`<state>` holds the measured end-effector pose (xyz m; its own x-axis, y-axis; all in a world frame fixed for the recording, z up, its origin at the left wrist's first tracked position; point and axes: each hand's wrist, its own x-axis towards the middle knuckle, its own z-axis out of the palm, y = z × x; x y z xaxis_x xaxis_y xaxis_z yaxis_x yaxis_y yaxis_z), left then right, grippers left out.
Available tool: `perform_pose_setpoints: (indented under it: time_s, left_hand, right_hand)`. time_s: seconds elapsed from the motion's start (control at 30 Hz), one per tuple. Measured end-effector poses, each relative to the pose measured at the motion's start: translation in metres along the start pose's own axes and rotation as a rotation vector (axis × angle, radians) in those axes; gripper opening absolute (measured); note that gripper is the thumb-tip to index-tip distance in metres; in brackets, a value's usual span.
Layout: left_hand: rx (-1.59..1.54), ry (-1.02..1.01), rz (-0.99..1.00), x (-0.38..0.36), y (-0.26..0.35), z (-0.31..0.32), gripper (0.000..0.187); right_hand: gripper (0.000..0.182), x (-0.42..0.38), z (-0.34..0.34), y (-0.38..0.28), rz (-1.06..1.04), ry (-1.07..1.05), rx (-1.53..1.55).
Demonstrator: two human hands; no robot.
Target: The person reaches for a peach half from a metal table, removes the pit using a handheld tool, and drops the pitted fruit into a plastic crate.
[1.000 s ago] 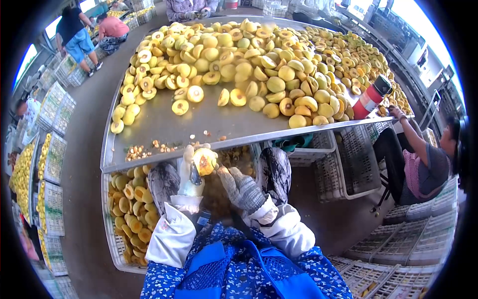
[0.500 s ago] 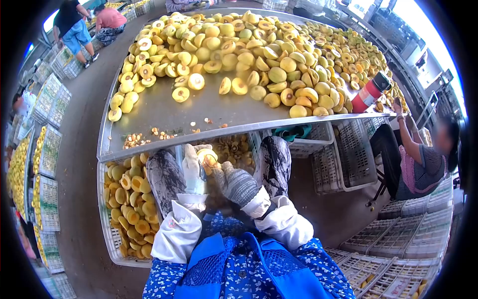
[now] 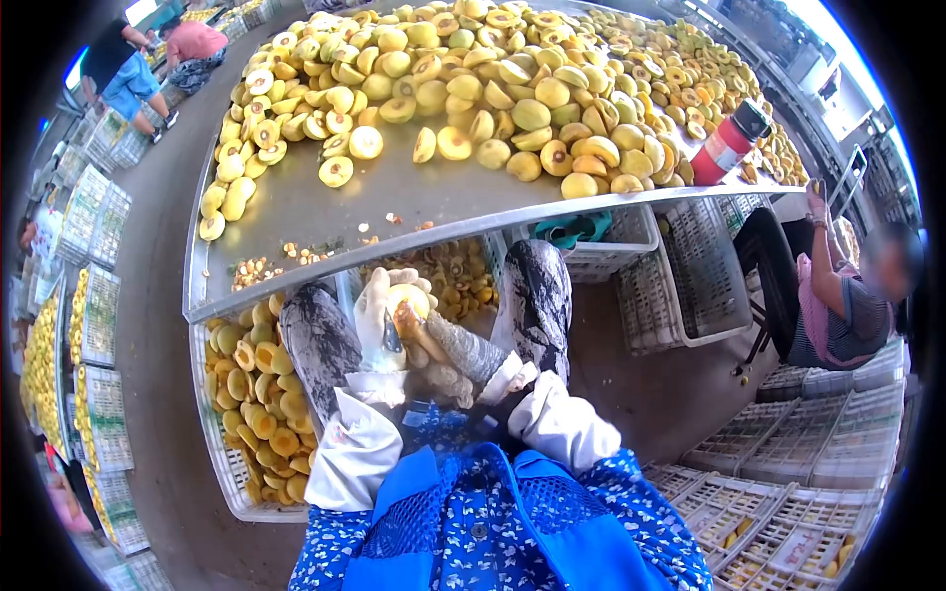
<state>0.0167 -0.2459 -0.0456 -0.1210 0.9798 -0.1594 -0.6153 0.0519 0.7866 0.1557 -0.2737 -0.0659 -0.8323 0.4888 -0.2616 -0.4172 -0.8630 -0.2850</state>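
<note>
Between my knees, my gloved left hand (image 3: pixel 378 320) is wrapped round a yellow fruit half (image 3: pixel 408 299). My right hand (image 3: pixel 458 355), in a grey and white glove, is closed right beside the fruit, on something with an orange-brown part that I cannot make out. Halved yellow fruit (image 3: pixel 532 114) is heaped on the metal table (image 3: pixel 296 212) in front of me. Small pit pieces (image 3: pixel 296 254) lie near the table's front edge. Beside my left leg stands a white crate (image 3: pixel 233 483) full of pitted halves.
A red bottle (image 3: pixel 729 143) stands at the table's right front. Crates (image 3: pixel 680 286) stand under the table, with stacked crates (image 3: pixel 778 443) at the lower right. A person (image 3: pixel 838 295) sits at the right; two others (image 3: pixel 128 74) are at the upper left.
The view has shifted slightly. My right hand has turned, its fingers now lower and pointing left beside the fruit. My left hand has tilted, with the fruit half still in it.
</note>
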Motion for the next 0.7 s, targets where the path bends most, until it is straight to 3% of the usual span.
perform_pose_setpoints:
  time_s: [0.07,0.13,0.2,0.23,0.27,0.3,0.33,0.37,0.4,0.47,0.5,0.53,0.57,0.6,0.67,0.7]
  left_hand:
    - [0.278,-0.011,0.028,-0.002,0.006,0.001,0.035]
    - [0.473,-0.152,0.061,-0.002,0.006,-0.002,0.040]
    - [0.039,-0.145,-0.090,-0.005,0.002,0.006,0.046]
    - [-0.183,-0.144,-0.159,-0.007,0.000,0.011,0.050]
    - [-0.361,-0.051,-0.199,-0.009,0.000,0.015,0.048]
    - [-0.338,0.006,-0.217,-0.007,0.000,0.013,0.047]
    - [-0.309,0.066,-0.238,-0.006,0.002,0.008,0.046]
    - [-0.037,0.156,-0.143,-0.005,0.006,0.001,0.045]
    - [0.291,0.293,0.159,-0.005,0.012,-0.006,0.027]
    - [1.192,0.529,0.642,-0.021,0.045,-0.037,0.018]
    - [1.704,0.519,0.902,-0.018,0.063,-0.078,0.013]
    - [1.898,0.463,1.032,-0.016,0.078,-0.115,0.011]
    - [2.109,0.503,0.908,-0.022,0.096,-0.128,0.013]
    - [2.118,0.524,0.817,-0.018,0.108,-0.141,0.016]
    - [1.790,0.581,0.640,0.013,0.128,-0.103,0.021]
    - [1.781,0.526,0.649,0.040,0.135,-0.091,0.025]
  right_hand:
    - [0.042,-0.006,0.016,-0.024,-0.064,0.104,-0.433]
    - [0.042,-0.013,0.023,-0.031,0.051,0.285,-0.747]
    - [0.044,-0.025,0.026,-0.029,0.066,0.059,-0.429]
    - [0.045,-0.024,0.014,-0.027,0.333,-0.103,-0.110]
    - [0.045,-0.008,-0.009,-0.007,-0.013,-0.059,-0.364]
    - [0.045,0.006,-0.011,0.009,-0.340,0.083,-0.657]
    - [0.045,0.007,-0.016,0.014,-0.345,0.168,-0.684]
    - [0.045,0.008,-0.016,0.018,-0.347,0.254,-0.708]
    - [0.045,0.009,-0.008,0.019,-0.345,0.339,-0.730]
    - [0.047,0.021,-0.034,0.013,-0.062,0.669,-0.458]
    - [0.047,0.029,-0.066,0.020,-0.044,0.680,-0.371]
    - [0.047,0.035,-0.098,0.032,-0.019,0.687,-0.288]
    - [0.047,0.041,-0.112,0.043,-0.271,0.651,-0.804]
    - [0.046,0.016,-0.045,0.017,0.092,0.610,-0.509]
    - [0.048,0.024,-0.045,0.021,0.089,0.513,-0.505]
    - [0.047,0.033,-0.056,0.026,0.076,0.524,-0.499]
